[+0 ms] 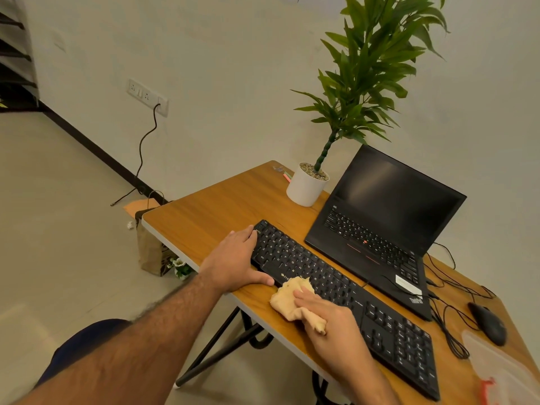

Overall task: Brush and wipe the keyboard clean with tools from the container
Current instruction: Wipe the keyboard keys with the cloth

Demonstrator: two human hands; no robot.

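A black keyboard (344,302) lies diagonally on the wooden table (210,211). My left hand (233,264) grips its left end, fingers over the top corner and thumb along the front edge. My right hand (336,325) presses a crumpled beige cloth (289,299) against the keyboard's front edge near the space bar. A clear plastic container (502,369) with something red inside sits at the table's right front corner, partly cut off by the frame.
An open black laptop (385,217) stands behind the keyboard. A potted plant in a white pot (306,187) sits at the back. A black mouse (489,323) and tangled cables (447,323) lie to the right. A paper bag (150,249) stands on the floor by the table.
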